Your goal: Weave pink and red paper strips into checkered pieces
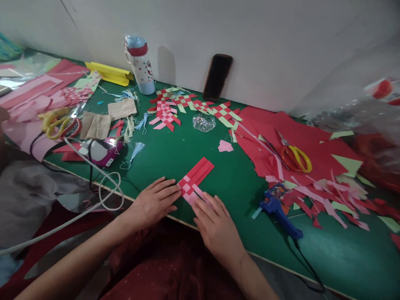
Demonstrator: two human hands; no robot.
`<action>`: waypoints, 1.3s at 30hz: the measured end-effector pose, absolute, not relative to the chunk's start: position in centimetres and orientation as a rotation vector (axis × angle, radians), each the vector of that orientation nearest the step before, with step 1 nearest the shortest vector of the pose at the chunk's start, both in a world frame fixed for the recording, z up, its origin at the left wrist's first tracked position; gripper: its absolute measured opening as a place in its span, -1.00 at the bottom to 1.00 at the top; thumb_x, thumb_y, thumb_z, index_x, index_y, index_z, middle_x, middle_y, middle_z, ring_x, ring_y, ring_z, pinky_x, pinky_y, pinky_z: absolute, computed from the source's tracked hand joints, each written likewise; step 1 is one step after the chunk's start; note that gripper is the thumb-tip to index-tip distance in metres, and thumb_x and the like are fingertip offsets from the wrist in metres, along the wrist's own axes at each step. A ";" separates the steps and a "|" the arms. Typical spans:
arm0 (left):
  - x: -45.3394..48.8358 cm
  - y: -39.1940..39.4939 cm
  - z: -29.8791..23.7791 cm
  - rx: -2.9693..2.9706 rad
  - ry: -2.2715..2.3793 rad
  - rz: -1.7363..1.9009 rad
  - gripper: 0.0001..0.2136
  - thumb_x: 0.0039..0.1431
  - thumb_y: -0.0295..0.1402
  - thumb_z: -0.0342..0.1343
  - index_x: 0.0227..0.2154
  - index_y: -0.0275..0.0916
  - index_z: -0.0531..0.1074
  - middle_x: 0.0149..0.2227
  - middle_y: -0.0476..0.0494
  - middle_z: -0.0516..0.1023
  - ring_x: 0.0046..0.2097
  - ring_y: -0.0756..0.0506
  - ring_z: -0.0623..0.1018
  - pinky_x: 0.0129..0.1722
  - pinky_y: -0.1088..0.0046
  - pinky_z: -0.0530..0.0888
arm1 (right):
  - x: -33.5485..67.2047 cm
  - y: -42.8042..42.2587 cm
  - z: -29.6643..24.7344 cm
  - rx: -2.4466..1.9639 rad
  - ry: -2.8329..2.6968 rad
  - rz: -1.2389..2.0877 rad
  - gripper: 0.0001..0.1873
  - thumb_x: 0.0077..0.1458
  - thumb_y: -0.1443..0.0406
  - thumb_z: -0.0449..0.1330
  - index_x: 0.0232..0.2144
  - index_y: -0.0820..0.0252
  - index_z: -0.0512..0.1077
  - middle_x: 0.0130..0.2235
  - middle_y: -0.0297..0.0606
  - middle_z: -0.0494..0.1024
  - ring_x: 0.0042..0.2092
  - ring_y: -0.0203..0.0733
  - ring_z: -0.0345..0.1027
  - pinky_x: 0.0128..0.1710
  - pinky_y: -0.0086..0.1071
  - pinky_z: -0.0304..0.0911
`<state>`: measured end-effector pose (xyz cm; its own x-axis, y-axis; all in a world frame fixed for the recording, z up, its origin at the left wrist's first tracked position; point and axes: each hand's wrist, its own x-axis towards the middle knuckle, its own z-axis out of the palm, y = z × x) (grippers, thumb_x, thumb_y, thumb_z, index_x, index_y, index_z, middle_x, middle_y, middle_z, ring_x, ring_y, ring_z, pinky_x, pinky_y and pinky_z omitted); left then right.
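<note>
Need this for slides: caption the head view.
Left hand and right hand touch woven pink-and-red paper on a green table.

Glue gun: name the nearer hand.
Right. The right hand is left of the glue gun, on the woven paper; the left hand is farther left, at the paper's edge.

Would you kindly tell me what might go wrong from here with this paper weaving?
The pink strips under the right hand might slip out of line, since they splay beyond the red-and-pink weave. The blue glue gun lies beside paper scraps; if it is hot, which I cannot tell, it could scorch them.
</note>
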<state>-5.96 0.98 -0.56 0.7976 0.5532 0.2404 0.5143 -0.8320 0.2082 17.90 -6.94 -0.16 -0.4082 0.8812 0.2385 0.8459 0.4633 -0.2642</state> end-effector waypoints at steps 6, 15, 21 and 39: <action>-6.4 1.1 -0.5 2.864 0.776 0.374 -0.58 0.35 -0.18 -0.03 0.18 -0.22 0.29 0.20 -0.18 0.37 0.30 -0.19 0.24 0.30 0.10 0.17 | 18.5 -6.7 0.5 -1.492 -2.314 0.109 -0.70 0.26 0.32 0.05 -0.04 0.12 0.50 0.06 -0.26 0.54 0.21 -0.03 0.21 0.22 -0.03 0.08; -6.8 1.4 -0.9 2.861 0.629 0.365 -0.41 0.29 0.04 -0.07 0.24 -0.25 0.21 0.22 -0.29 0.33 0.30 -0.24 0.23 0.30 0.06 0.14 | 16.7 -6.9 0.8 -1.478 -2.403 0.069 -0.63 0.24 0.31 0.06 0.06 0.20 0.44 0.11 -0.25 0.49 0.24 -0.01 0.17 0.24 -0.07 0.03; -6.7 1.3 -0.8 2.849 0.647 0.386 -0.40 0.27 0.05 -0.06 0.24 -0.23 0.19 0.20 -0.26 0.36 0.30 -0.25 0.23 0.29 0.04 0.16 | 16.5 -7.2 0.3 -1.495 -2.411 0.086 -0.61 0.22 0.32 0.07 0.09 0.21 0.42 0.13 -0.23 0.47 0.24 0.00 0.17 0.27 -0.05 -0.02; -2.6 1.9 -1.0 2.885 0.751 0.256 -0.22 0.24 0.19 -0.26 0.30 -0.34 0.08 0.32 -0.33 0.15 0.35 -0.20 0.12 0.34 0.13 -0.13 | 17.3 -3.0 0.6 -1.625 -2.332 0.171 -0.51 0.33 0.20 -0.10 0.19 0.31 0.29 0.21 -0.01 0.36 0.29 0.02 0.11 0.24 0.03 0.08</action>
